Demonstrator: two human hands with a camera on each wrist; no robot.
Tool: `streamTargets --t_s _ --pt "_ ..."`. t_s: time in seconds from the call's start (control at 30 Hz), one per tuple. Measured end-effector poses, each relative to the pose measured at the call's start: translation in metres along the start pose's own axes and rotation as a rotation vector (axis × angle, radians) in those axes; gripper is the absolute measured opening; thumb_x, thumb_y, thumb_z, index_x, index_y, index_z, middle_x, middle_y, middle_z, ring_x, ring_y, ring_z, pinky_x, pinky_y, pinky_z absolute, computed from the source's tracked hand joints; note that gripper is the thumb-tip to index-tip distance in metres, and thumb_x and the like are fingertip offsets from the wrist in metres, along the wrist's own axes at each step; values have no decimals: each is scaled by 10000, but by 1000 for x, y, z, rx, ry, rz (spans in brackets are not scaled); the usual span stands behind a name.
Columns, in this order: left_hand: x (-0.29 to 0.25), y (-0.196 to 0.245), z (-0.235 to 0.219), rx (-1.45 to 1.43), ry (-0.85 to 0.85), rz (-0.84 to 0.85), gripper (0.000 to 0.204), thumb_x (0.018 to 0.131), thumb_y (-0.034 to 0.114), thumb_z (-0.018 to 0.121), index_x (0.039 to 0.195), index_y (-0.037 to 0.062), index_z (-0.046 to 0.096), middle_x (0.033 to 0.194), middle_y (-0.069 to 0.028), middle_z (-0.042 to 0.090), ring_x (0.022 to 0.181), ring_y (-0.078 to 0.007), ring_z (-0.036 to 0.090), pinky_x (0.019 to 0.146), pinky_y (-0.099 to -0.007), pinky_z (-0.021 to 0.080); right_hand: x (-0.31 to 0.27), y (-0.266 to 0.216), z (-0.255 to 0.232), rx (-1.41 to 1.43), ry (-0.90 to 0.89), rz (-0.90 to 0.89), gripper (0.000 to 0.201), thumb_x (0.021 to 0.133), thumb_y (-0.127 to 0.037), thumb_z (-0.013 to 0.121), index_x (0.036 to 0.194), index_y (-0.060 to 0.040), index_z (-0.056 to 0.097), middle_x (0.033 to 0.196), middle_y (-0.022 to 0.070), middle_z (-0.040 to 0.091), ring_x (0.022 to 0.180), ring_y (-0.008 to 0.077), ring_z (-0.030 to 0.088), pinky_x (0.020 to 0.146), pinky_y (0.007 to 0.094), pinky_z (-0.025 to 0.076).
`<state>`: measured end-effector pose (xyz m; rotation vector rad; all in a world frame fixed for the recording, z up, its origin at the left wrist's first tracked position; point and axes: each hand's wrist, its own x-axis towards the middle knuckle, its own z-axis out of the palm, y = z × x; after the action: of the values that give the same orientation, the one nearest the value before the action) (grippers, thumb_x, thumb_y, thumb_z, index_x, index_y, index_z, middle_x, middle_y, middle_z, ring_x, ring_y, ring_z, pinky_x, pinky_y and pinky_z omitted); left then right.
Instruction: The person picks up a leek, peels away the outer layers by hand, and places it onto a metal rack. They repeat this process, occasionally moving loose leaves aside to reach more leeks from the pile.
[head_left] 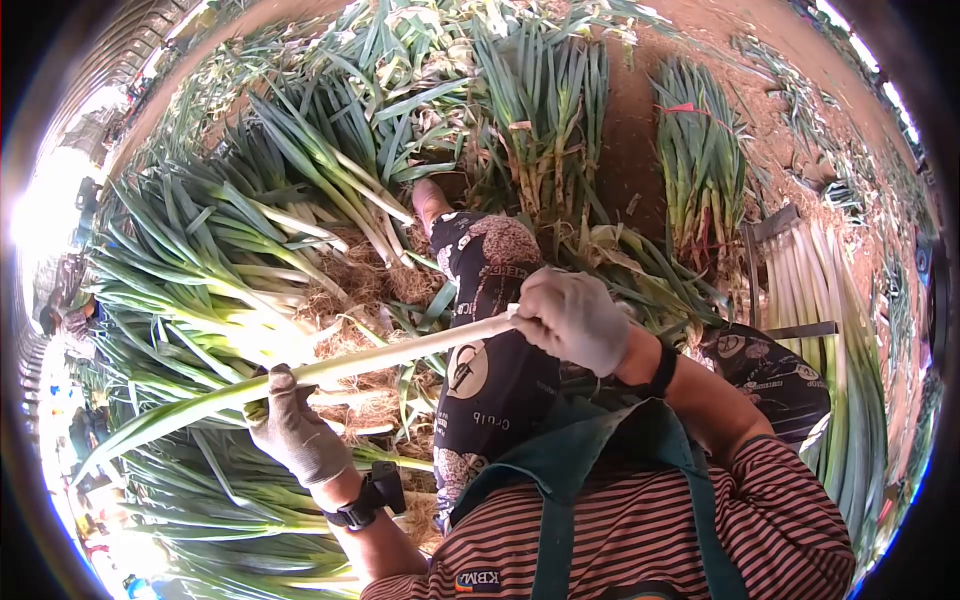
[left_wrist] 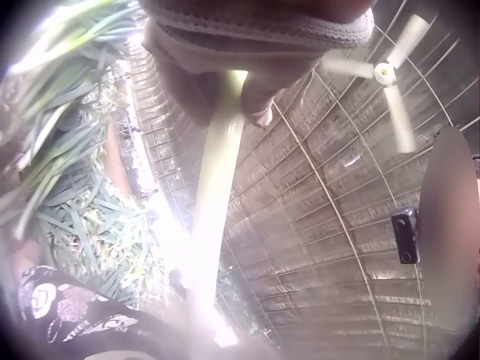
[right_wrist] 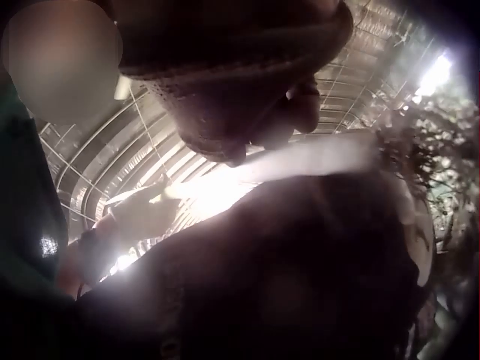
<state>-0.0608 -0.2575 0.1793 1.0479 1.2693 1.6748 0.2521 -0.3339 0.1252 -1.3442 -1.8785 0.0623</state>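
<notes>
Knitted matt cloth gloves (head_left: 575, 318); smooth, faintly glossy leek stalk (head_left: 400, 352); rough dry straw (head_left: 365, 285); striped cloth shirt (head_left: 650, 530)

From my seat, heaps of green onions (head_left: 230, 230) fill the ground to the left, their roots tangled with dry straw (head_left: 360, 290). Upright bundles (head_left: 545, 110) stand ahead, and another bundle tied with red string (head_left: 700, 160) sits to the right on bare reddish dirt (head_left: 630, 130). Trimmed white stalks (head_left: 815, 280) lie stacked in a metal frame (head_left: 765, 230) at the right. Overhead, the left wrist view shows a ceiling fan (left_wrist: 384, 73) under an arched mesh roof (left_wrist: 315, 225).
</notes>
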Motion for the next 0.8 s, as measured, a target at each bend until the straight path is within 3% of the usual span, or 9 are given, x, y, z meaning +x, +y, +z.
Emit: streamTargets --t_s 0.13,0.23,0.33,0.37,0.43,0.53,0.6,0.8 --pt "0 0 2 8 31 -26 308 879 118 693 1139 -16 597 1001 -83 654 803 -139 649 683 -249 581 -22 15 -11 76 223 267 193 770 -100 724 865 -68 559 894 84 621 719 268 637 624 366 514" --pt "3 -4 -4 16 52 -26 309 881 136 697 1135 -12 606 991 -78 659 795 -130 648 671 -243 577 -43 50 -26 -70 429 671 187 773 -103 719 907 -52 599 921 115 642 748 306 645 655 365 526" --pt "3 -5 -8 25 49 -28 312 881 160 701 1132 -5 616 982 -73 663 787 -122 647 653 -236 567 -43 65 -45 -381 307 598 149 792 -128 712 897 -59 633 905 112 654 739 301 653 648 366 529" --pt "2 -4 -6 20 44 -23 315 881 168 703 1133 -2 618 978 -71 665 783 -120 647 647 -233 563 -41 61 -49 -369 245 415 162 789 -194 736 848 -72 646 899 77 656 712 282 656 632 363 532" --pt "3 -5 -7 4 41 -30 311 878 190 712 1114 8 625 953 -58 665 764 -118 644 623 -226 546 -22 22 -50 -236 -9 455 216 754 -256 770 831 -84 665 924 45 649 691 250 656 620 355 532" --pt "7 -6 -8 25 44 -31 297 872 200 720 1087 15 629 929 -52 663 750 -115 639 615 -222 536 6 -11 -31 79 -48 259 223 739 -303 772 793 -111 673 897 31 631 694 223 656 621 349 533" --pt "4 -1 -3 27 45 -6 290 870 203 723 1072 17 630 916 -50 660 740 -111 635 606 -221 528 18 -18 -16 31 -66 144 258 675 -239 816 838 -93 680 876 35 633 731 223 659 632 349 531" --pt "4 1 -4 66 45 -2 297 862 205 733 1068 17 633 893 -46 657 715 -104 627 584 -221 513 23 -13 4 -33 -165 41 206 699 -210 788 794 -101 642 817 25 599 685 245 636 584 373 506"
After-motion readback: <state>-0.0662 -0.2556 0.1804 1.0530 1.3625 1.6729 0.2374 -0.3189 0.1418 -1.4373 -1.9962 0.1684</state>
